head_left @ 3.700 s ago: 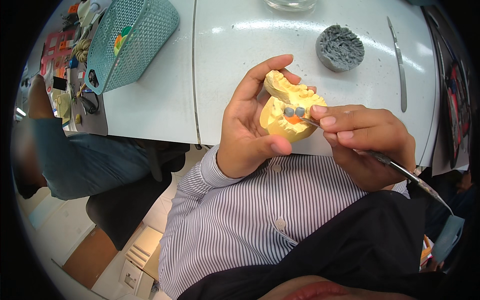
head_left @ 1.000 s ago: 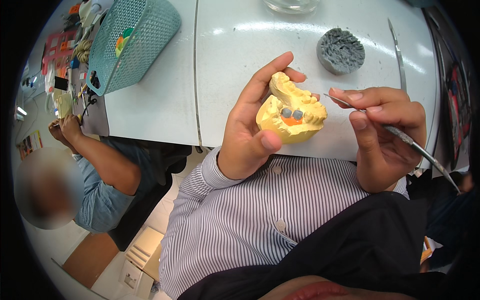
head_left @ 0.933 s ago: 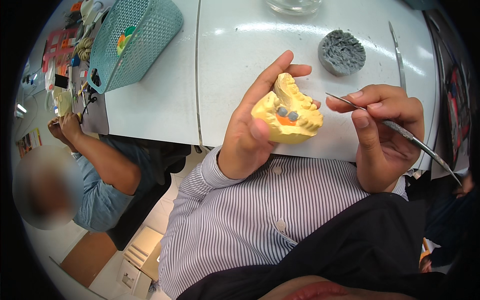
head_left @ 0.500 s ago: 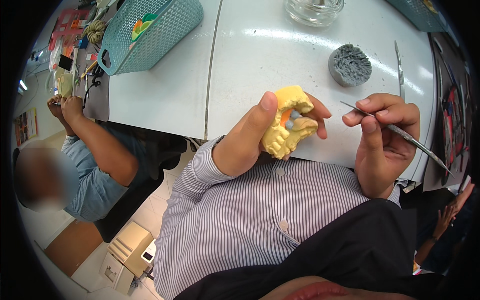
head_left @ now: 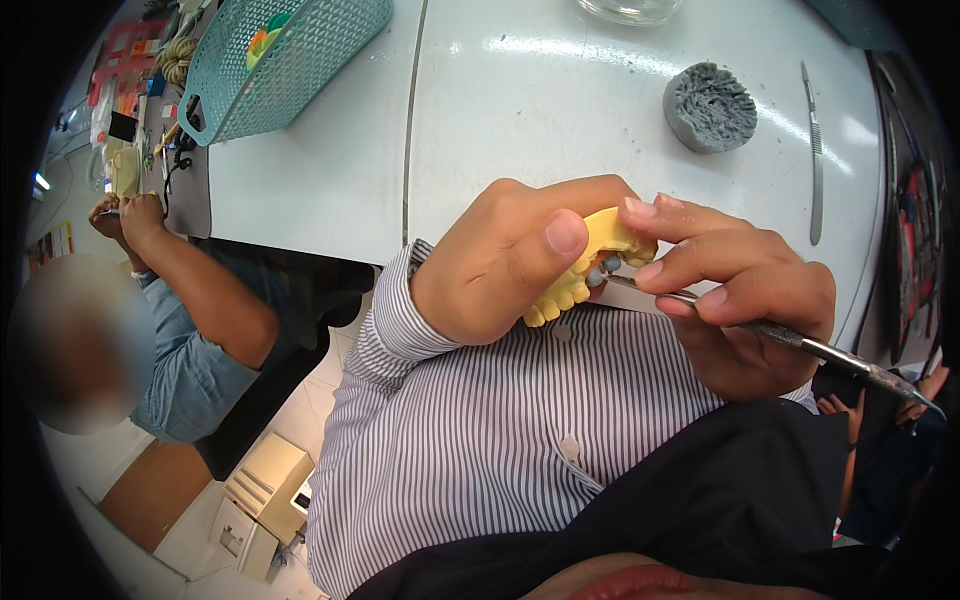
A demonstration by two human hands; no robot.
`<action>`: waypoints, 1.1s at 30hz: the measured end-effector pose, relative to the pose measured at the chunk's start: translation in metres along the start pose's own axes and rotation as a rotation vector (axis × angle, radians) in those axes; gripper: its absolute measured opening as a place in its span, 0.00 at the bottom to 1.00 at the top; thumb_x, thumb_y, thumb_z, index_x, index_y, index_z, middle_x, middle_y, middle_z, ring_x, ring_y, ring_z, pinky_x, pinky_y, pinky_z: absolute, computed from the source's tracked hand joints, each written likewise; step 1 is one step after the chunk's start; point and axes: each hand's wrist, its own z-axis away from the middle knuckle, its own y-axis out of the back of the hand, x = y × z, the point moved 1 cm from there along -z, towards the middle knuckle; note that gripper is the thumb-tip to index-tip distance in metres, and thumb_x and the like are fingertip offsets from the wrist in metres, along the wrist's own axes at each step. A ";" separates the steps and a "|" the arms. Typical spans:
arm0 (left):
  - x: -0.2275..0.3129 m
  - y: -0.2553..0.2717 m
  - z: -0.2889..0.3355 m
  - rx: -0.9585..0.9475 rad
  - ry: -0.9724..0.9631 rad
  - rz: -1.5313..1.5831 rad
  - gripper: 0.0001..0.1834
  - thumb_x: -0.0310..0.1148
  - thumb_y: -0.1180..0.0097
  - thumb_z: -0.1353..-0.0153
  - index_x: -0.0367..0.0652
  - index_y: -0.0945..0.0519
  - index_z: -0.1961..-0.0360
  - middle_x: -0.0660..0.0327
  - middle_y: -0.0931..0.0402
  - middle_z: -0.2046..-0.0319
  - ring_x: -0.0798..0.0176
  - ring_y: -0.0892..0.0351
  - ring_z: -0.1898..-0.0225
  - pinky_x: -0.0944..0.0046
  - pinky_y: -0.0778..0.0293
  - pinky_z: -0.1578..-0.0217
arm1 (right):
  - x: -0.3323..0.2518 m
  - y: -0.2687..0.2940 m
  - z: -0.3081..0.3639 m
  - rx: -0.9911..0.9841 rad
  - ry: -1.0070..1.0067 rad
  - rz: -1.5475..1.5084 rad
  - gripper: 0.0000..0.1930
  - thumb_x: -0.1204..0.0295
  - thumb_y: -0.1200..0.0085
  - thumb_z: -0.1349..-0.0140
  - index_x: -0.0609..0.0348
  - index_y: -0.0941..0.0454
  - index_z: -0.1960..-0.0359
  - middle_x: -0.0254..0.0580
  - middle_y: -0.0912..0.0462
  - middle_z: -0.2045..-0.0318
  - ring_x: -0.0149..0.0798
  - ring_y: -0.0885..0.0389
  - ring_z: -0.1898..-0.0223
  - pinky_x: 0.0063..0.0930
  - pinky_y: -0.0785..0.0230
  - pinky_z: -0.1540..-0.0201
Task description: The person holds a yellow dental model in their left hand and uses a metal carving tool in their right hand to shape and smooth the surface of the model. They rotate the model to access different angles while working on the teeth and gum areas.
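My left hand [head_left: 520,262] is closed around a yellow dental cast [head_left: 612,232], thumb across its side. Grey-blue wax teeth [head_left: 598,273] sit in the row of the cast, beside a small orange patch. In my right hand [head_left: 755,290] is a thin metal dental carving tool [head_left: 815,347], pinched like a pen. Its near tip meets the grey-blue teeth, and the far hooked end points down to the right. My right fingertips rest against the cast's edge. Part of the cast is hidden behind my fingers.
A round block of grey carved wax [head_left: 710,108] lies on the white table [head_left: 500,110], with a scalpel handle [head_left: 816,165] to its right. A glass jar [head_left: 632,8] stands at the far edge. A teal basket [head_left: 270,90] is at left, near a seated person [head_left: 210,330].
My right hand has moved left, bringing the tool's tip onto the wax teeth and its fingers onto the cast. The left hand has turned the cast over somewhat.
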 end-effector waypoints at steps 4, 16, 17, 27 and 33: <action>0.006 -0.002 -0.002 0.018 0.037 0.020 0.33 0.53 0.77 0.35 0.34 0.26 0.62 0.55 0.25 0.77 0.64 0.23 0.76 0.72 0.30 0.75 | -0.003 0.002 -0.001 -0.023 -0.054 -0.009 0.14 0.88 0.50 0.47 0.62 0.37 0.62 0.53 0.22 0.67 0.56 0.24 0.53 0.45 0.34 0.46; -0.010 -0.014 -0.002 0.067 -0.013 -0.006 0.31 0.51 0.74 0.34 0.35 0.25 0.62 0.58 0.26 0.82 0.67 0.24 0.81 0.72 0.31 0.80 | 0.000 0.006 0.015 -0.043 -0.109 -0.057 0.14 0.89 0.49 0.48 0.62 0.37 0.63 0.53 0.22 0.66 0.53 0.26 0.51 0.43 0.36 0.43; -0.010 -0.016 0.000 0.055 -0.002 -0.012 0.31 0.51 0.73 0.34 0.35 0.25 0.62 0.58 0.26 0.82 0.67 0.24 0.81 0.73 0.31 0.80 | -0.001 0.007 0.017 -0.031 -0.106 -0.068 0.14 0.89 0.49 0.48 0.62 0.37 0.64 0.53 0.22 0.66 0.53 0.25 0.51 0.43 0.36 0.43; -0.019 -0.040 0.013 0.022 -0.016 -0.043 0.31 0.51 0.73 0.35 0.34 0.25 0.62 0.58 0.26 0.82 0.67 0.24 0.80 0.73 0.30 0.80 | -0.002 0.000 0.033 0.047 -0.112 -0.074 0.14 0.91 0.49 0.49 0.62 0.37 0.65 0.52 0.22 0.68 0.52 0.24 0.53 0.42 0.35 0.44; -0.005 -0.023 -0.004 0.101 -0.033 -0.013 0.31 0.51 0.73 0.35 0.34 0.25 0.62 0.57 0.25 0.81 0.67 0.23 0.79 0.73 0.30 0.79 | -0.004 0.007 0.016 0.044 -0.114 -0.115 0.14 0.91 0.49 0.49 0.62 0.37 0.65 0.52 0.22 0.69 0.51 0.23 0.54 0.43 0.35 0.44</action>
